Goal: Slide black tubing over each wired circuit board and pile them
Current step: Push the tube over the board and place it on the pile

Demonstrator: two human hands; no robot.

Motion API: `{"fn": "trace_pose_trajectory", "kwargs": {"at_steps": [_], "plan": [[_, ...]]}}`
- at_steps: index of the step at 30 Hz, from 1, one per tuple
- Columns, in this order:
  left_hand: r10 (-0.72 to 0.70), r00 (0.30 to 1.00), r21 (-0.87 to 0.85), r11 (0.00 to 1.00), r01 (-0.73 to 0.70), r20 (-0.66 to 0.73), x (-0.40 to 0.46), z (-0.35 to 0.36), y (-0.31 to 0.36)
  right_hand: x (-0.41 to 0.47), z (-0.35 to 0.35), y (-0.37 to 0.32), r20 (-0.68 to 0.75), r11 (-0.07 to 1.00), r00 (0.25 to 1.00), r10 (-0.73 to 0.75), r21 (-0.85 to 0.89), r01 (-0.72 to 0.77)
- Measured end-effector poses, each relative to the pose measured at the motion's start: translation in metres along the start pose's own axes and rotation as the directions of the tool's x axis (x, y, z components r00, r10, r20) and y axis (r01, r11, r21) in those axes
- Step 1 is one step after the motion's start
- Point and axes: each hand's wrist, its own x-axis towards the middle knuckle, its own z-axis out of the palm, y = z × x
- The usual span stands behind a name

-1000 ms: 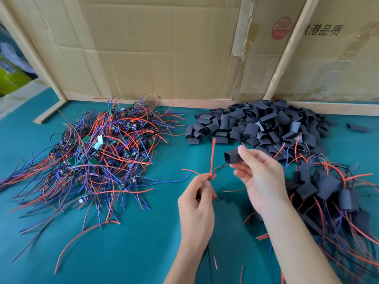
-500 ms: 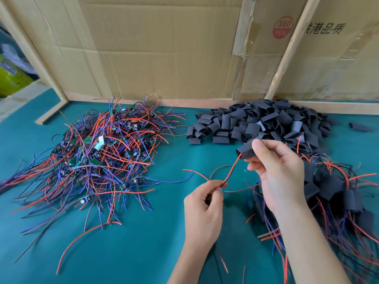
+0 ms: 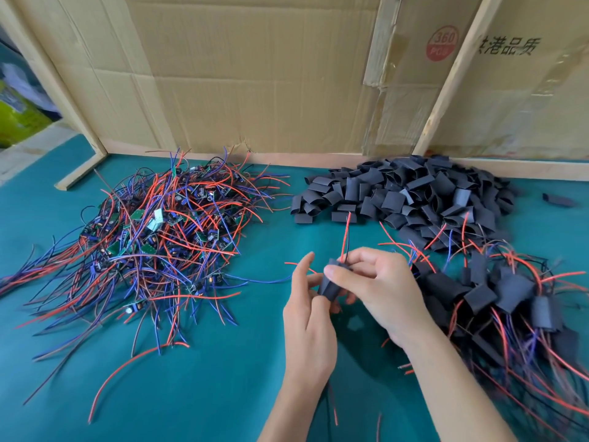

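Between both hands sits one black tube piece (image 3: 330, 283), with red and black wires (image 3: 345, 237) sticking up out of its top end. My right hand (image 3: 379, 288) pinches the tube's upper end with thumb and fingers. My left hand (image 3: 307, 317) holds the lower end, where the circuit board is hidden. A tangle of bare wired circuit boards (image 3: 153, 237) lies to the left. Loose black tubes (image 3: 411, 193) are heaped at the back right. Sleeved boards (image 3: 510, 295) pile up on the right.
The green table cover (image 3: 197, 393) spreads under everything. A cardboard wall (image 3: 255, 74) with wooden battens (image 3: 452, 74) closes the back. One stray tube (image 3: 559, 200) lies at the far right. A wooden strip (image 3: 81, 172) runs along the left back corner.
My right hand has come down and left with the tube, sliding it along the wires onto my left hand. The wires now poke out of the tube's top.
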Motion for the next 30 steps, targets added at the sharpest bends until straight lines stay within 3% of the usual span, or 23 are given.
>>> {"fn": "trace_pose_trajectory", "kwargs": {"at_steps": [3, 10, 14, 18, 22, 30], "plan": [[-0.019, 1.000, -0.055, 0.998, 0.019, 0.008, 0.000, -0.002, 0.003, -0.001, 0.004, 0.000, -0.025, 0.999, 0.999, -0.022, 0.033, 0.022], [-0.021, 0.999, -0.057, 0.998, 0.022, 0.028, -0.002, 0.000, 0.004, 0.010, -0.013, 0.004, -0.330, 0.948, 0.943, 0.054, 0.314, 0.056], [-0.002, 1.000, -0.043, 0.999, 0.002, 0.008, -0.001, -0.001, 0.001, 0.013, -0.015, 0.011, -0.358, 0.978, 0.934, 0.008, 0.195, 0.067], [-0.007, 1.000, -0.010, 1.000, 0.007, -0.014, -0.001, -0.001, 0.000, 0.009, -0.015, 0.007, -0.240, 0.989, 0.970, -0.044, 0.130, 0.077], [-0.009, 1.000, 0.016, 1.000, 0.009, -0.020, -0.001, -0.001, 0.000, 0.003, -0.011, 0.003, -0.110, 0.986, 0.984, -0.141, -0.110, 0.129], [-0.071, 0.997, 0.030, 0.997, 0.072, -0.025, -0.001, 0.000, -0.001, 0.004, -0.013, 0.001, 0.016, 0.967, 0.976, -0.218, -0.134, 0.219]]}}
